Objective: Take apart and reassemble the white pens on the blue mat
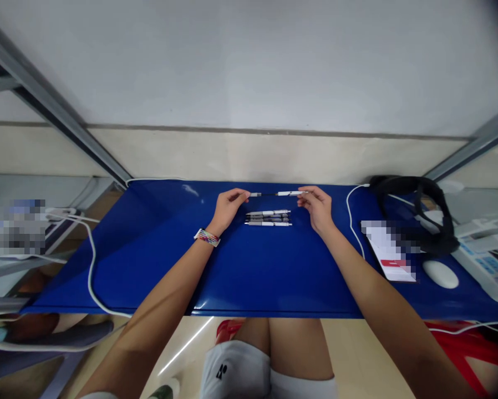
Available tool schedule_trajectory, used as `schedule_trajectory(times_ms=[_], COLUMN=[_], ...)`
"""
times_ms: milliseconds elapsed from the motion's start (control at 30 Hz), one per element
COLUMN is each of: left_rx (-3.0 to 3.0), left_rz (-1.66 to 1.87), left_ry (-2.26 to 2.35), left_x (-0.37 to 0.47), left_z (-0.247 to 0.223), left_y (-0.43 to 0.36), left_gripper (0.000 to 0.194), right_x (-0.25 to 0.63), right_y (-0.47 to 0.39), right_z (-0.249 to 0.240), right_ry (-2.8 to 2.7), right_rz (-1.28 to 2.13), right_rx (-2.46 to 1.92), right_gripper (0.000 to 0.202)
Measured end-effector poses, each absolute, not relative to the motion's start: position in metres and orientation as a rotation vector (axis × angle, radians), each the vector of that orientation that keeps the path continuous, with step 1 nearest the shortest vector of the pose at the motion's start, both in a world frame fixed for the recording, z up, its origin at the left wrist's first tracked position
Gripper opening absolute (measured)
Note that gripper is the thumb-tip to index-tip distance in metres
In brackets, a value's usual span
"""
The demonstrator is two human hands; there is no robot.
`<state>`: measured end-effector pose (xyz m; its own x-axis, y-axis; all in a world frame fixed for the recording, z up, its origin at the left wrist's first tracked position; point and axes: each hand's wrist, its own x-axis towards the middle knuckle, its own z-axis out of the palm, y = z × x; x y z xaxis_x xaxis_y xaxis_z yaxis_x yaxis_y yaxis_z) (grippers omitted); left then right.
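Above the blue table, my left hand (229, 207) pinches a short grey-and-clear pen part (255, 194). My right hand (318, 207) grips a white pen barrel (288, 193) by its right end. A thin dark refill (268, 194) spans the space between the two parts, in line with both. Just below my hands, several white-and-grey pens (269, 218) lie side by side on the table, tips pointing left. A multicoloured band is round my left wrist.
On the blue table (249, 277), a phone (392, 255), a white mouse (440, 274) and a black headset (419, 210) lie at the right. White cables run along both sides. A wall stands behind the table; metal posts flank it.
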<state>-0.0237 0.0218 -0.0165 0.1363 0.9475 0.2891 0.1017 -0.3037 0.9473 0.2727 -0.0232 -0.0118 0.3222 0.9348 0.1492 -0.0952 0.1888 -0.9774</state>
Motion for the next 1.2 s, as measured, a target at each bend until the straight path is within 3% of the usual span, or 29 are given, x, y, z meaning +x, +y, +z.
schedule_trajectory(times_ms=[933,1200], left_rx=[1.578,1.692], left_rz=[1.254,1.058], left_ry=[1.090,1.024], left_x=[-0.023,-0.023], left_z=[-0.008,-0.001], left_y=[0.016,0.011], left_gripper=[0.040,0.040], right_x=[0.270,0.259], right_y=[-0.025,-0.033], right_z=[-0.009,-0.007], right_ry=[-0.911,-1.253], right_rz=[0.959,1.051], right_rx=[-1.073,-1.055], right_gripper=[0.023,0.034])
